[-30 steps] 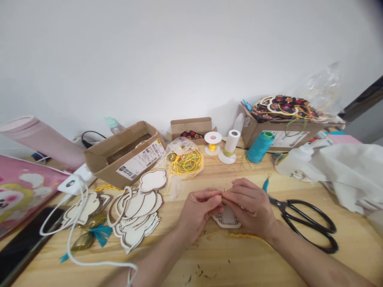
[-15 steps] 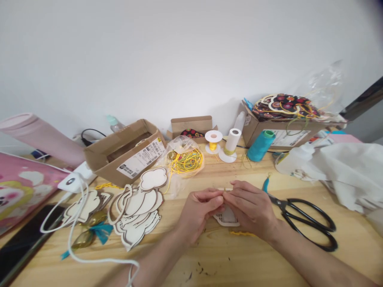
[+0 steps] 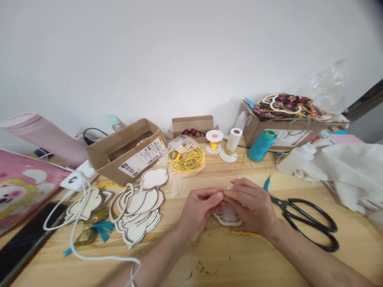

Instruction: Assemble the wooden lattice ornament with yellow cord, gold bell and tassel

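We log one view, from the head camera, looking down on a pine workbench (image 3: 206, 263). Both forearms come in from the bottom edge, elbows out, wrists low, and the hands meet at the middle of the bench. The left hand (image 3: 199, 211) and right hand (image 3: 251, 207) are nearly closed, thumbs and forefingers pressed together tip to tip in a tight pinch. Whatever they grip is too small to make out. Just under the fingers sits a pale wooden cut-out (image 3: 228, 217) with a lattice panel, its top edge hidden by the fingertips. We cannot tell if it is held or only lying there. A length of yellow cord (image 3: 245, 233) lies beneath the right hand. As for progress, this one piece is in hand, while a heap of similar cut-outs (image 3: 137, 211) remains to the left, and a clear bag of yellow cord (image 3: 187, 161) sits beyond. Black-handled scissors (image 3: 308, 225) lie to the right, apart from the hand.
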Tool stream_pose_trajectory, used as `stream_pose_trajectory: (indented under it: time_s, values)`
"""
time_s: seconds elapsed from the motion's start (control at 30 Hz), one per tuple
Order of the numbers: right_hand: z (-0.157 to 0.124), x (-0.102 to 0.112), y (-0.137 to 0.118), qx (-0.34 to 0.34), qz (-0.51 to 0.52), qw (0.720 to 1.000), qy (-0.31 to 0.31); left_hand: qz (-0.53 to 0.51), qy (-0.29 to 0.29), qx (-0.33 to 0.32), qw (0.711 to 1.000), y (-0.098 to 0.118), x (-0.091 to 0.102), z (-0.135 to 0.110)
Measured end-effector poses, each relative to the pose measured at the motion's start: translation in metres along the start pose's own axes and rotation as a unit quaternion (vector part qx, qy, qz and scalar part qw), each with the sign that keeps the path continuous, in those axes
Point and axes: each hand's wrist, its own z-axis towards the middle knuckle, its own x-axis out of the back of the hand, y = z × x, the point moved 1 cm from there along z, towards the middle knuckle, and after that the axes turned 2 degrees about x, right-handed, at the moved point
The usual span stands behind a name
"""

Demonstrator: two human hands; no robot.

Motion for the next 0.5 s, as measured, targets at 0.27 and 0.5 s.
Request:
stream_pose_trajectory:
  time_s: [0.27, 0.5]
  values:
    - [0.0034, 0.0016, 0.0057, -0.115, 0.084, 0.990, 0.000, 0.036, -0.009, -0.044, 0.998, 0.0056, 0.0021, 0.0028]
    - [0.0008, 0.0009, 0.0091, -0.100, 0.067, 0.992, -0.021, 0.180, 0.035, -0.075, 0.980, 0.0071, 0.0063, 0.0039]
